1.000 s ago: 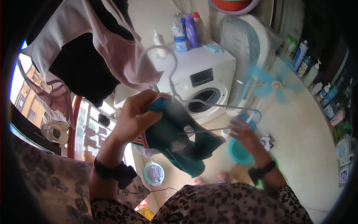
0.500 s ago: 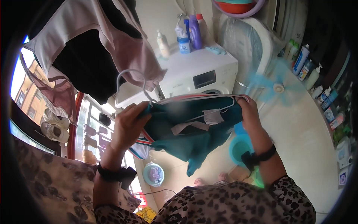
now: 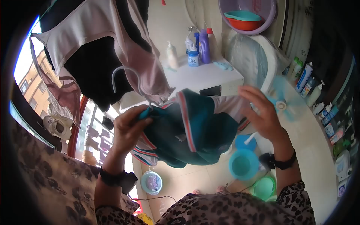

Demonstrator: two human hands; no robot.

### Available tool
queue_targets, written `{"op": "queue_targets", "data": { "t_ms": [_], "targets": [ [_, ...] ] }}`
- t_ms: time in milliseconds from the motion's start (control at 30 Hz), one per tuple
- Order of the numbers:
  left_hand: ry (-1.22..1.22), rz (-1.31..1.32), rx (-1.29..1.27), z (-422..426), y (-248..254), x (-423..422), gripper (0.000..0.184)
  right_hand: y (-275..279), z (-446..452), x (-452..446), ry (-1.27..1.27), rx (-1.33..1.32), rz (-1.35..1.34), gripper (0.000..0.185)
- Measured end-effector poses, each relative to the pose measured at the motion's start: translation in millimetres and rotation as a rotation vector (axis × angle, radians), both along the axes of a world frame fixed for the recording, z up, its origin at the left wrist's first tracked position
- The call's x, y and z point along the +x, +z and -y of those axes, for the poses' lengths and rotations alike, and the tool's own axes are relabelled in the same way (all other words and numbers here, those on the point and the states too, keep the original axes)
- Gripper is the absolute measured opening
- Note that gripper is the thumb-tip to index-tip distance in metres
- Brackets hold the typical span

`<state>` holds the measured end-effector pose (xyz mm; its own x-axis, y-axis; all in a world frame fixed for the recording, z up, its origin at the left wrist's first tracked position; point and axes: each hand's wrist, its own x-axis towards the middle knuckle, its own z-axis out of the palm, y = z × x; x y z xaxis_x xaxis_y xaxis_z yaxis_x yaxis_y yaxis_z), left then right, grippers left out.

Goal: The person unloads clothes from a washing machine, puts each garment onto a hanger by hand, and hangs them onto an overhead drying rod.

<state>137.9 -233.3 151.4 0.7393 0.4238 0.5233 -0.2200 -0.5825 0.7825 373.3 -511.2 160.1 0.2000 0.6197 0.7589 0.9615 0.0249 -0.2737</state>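
Observation:
A dark green garment (image 3: 206,129) with white, red-edged stripes hangs bunched in front of me; its exact kind is unclear. My left hand (image 3: 129,129) is closed on its upper left part, at the base of a pale hanger (image 3: 139,80) whose hook rises above my fingers. The rest of the hanger is hidden by the cloth. At the garment's right end, my right hand (image 3: 262,114) has its fingers stretched out and apart, slightly blurred. It is close beside the pale part of the cloth; whether it touches is hard to tell.
A pink bra (image 3: 88,35) and black clothing hang at upper left. Behind the garment stands a white washing machine (image 3: 221,80) with bottles on top. A small fan (image 3: 280,105) is at right. Basins, including a blue one (image 3: 243,165), lie on the floor.
My right hand has let go of the garment's right edge and opened. The garment's spread opening has folded over, showing its striped outside. My left hand keeps its grip.

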Motion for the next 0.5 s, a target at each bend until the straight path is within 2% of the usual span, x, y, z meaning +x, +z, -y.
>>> {"op": "queue_targets", "data": {
  "t_ms": [33,67,167,200,233,300,333,433,467,500],
  "targets": [
    [-0.016,0.012,0.007,3,6,1,0.027,0,-8,-8,-0.013,-0.05,-0.021,0.042],
    [-0.025,0.013,0.045,5,12,3,0.027,7,-12,-12,0.026,-0.066,-0.063,0.033],
    [-0.094,0.021,0.201,13,35,5,0.027,26,-23,-6,0.118,-0.015,0.271,0.019],
    [-0.079,0.022,0.317,11,41,4,0.028,28,-26,-10,0.122,0.001,0.25,0.011],
    [-0.087,-0.012,0.101,2,43,-1,0.025,34,-26,-10,0.09,0.045,0.27,0.01],
    [-0.062,0.048,-0.128,-19,49,-11,0.024,51,-18,-7,0.024,0.139,0.311,0.009],
    [-0.028,0.121,-0.035,-36,46,-16,0.024,63,-9,-5,-0.05,0.13,0.278,0.008],
    [-0.042,-0.023,0.047,-38,49,-24,0.058,66,-9,-6,-0.001,0.136,0.258,0.007],
    [-0.053,-0.121,0.001,-38,49,-28,0.074,68,-11,-5,0.009,0.157,0.286,0.007],
    [-0.055,-0.144,-0.009,-40,47,-30,0.057,72,-10,-6,-0.032,0.163,0.296,0.006]
  ]
}}
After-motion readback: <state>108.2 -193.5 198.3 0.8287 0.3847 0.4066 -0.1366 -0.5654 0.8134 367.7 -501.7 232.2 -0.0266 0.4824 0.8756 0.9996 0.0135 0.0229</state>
